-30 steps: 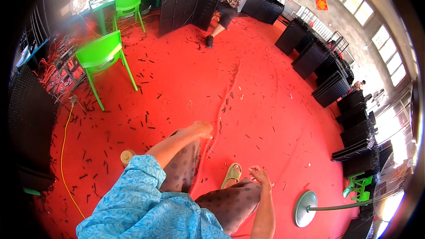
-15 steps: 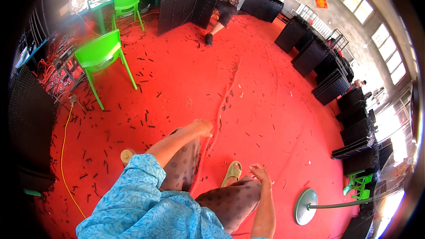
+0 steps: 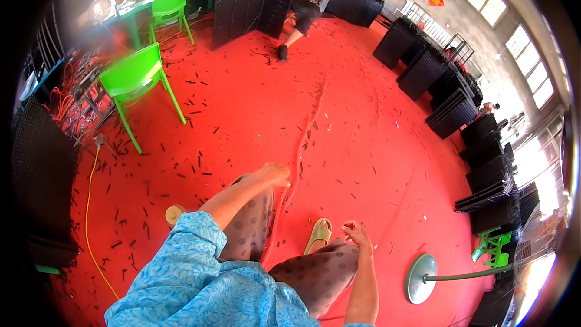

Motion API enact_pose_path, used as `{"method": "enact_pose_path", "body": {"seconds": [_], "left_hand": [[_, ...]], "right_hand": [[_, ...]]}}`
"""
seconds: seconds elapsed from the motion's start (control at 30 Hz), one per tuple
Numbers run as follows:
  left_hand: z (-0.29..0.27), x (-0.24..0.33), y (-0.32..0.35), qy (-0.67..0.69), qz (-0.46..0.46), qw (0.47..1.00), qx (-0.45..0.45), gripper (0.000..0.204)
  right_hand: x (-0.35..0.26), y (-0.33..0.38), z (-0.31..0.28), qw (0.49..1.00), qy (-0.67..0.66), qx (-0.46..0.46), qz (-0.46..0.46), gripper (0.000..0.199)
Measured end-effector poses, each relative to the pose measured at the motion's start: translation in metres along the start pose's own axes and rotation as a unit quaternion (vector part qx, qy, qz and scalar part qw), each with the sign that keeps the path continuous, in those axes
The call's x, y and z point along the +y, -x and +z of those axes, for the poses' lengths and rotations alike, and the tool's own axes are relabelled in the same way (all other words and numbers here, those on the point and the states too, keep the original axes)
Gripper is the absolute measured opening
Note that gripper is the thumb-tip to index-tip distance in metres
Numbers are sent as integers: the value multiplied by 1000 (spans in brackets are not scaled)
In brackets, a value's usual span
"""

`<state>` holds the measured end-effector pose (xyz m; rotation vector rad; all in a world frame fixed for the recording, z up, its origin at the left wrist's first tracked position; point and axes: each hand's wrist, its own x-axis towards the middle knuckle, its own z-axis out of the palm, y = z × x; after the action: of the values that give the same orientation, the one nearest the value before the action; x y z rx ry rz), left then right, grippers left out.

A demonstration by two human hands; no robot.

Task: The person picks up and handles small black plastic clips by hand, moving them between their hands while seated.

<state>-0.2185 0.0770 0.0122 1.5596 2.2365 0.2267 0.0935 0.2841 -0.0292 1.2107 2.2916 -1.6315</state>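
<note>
My left hand (image 3: pixel 276 175) rests by my left knee, its fingers bent downward and pressed together, nothing visible in them. Above my right thigh is my right hand (image 3: pixel 357 232), loosely curled with its fingers a little apart; it holds nothing. Both knees are covered by brown dotted trousers (image 3: pixel 315 278). A blue patterned sleeve (image 3: pixel 181 260) covers my upper left arm. Between the hands, a foot in an olive slide sandal (image 3: pixel 318 235) stands on the red floor covering (image 3: pixel 351 109).
Small dark strips litter the floor, which has a long wrinkle. Green chairs (image 3: pixel 133 72) stand left, near a yellow cable (image 3: pixel 89 224). A round-based stand (image 3: pixel 419 278) is at right. Black panels (image 3: pixel 451 112) line the right side. A person (image 3: pixel 305 6) sits at the back beside upright black panels (image 3: pixel 239 9).
The view has shifted very slightly. My hands keep their places, and nothing has been picked up or let go.
</note>
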Motion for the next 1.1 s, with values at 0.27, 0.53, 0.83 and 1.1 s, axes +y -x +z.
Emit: {"method": "enact_pose_path", "body": {"seconds": [0.27,0.53,0.83,1.1], "left_hand": [[6,-6,2,19,10,1000,20,32],[-10,8,0,10,-15,999,-44,38],[55,-37,-34,51,123,982,134,30],[8,-8,-11,16,15,1000,14,29]], "right_hand": [[1,-2,1,1000,3,15,-21,28],[2,3,-3,997,-27,55,-39,25],[-32,27,0,998,-21,59,16,28],[-20,13,2,998,-5,57,-35,30]]}}
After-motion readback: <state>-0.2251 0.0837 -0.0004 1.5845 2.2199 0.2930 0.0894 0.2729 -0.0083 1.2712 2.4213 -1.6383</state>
